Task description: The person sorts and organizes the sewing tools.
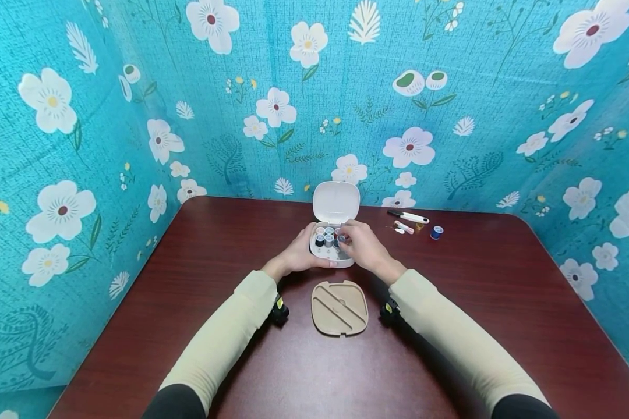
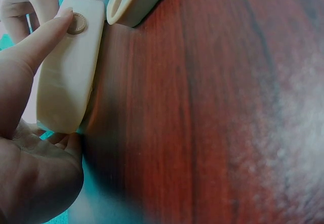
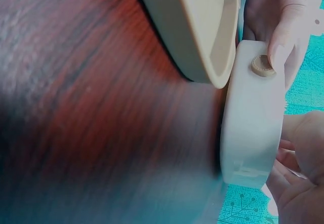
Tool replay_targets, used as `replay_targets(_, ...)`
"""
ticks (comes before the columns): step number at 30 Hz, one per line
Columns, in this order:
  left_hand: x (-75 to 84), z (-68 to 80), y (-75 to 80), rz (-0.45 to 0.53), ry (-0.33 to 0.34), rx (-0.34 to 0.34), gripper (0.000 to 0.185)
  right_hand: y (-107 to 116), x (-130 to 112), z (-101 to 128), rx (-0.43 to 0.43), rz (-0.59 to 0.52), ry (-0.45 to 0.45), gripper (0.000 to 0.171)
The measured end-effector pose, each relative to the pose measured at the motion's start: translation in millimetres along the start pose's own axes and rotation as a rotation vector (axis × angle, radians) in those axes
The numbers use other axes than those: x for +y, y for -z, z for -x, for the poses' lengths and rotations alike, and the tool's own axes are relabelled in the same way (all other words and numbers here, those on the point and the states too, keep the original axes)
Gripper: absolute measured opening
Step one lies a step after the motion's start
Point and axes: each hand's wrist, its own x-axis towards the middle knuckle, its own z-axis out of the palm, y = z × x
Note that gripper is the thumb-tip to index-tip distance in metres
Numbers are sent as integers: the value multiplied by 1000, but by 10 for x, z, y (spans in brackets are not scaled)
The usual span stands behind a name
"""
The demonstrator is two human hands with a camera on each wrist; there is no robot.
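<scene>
Standing open, sewing box (image 1: 331, 247) (lid apparently rearward).

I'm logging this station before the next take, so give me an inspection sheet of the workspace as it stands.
Surface: dark red wood table, bare across most of its top.
Job's things: white sewing box with its lid up, thread spools inside; beige tray lies in front of it.
Clutter: white pen-like tool, small pink-and-white bits and a blue spool right of the box.
Grippers: left hand holds the box, thumb on its front button; right hand reaches among the spools, grip not clear.
Cables: nothing seen.
Surroundings: teal floral backdrop on three sides.
</scene>
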Motion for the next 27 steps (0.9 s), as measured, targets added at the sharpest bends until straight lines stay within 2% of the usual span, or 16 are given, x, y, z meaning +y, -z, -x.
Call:
replay_targets(10, 0, 4, -7, 40, -32, 0, 103, -36, -19, -8, -5, 66, -2, 20)
replay_targets(17, 4, 5, -5, 30, -23, 0, 104, -51, -39, -23, -5, 97, -8, 16)
replay_targets(27, -10, -21, -12, 16, -36, 8, 101, -46, -43, -17, 0, 113, -12, 19)
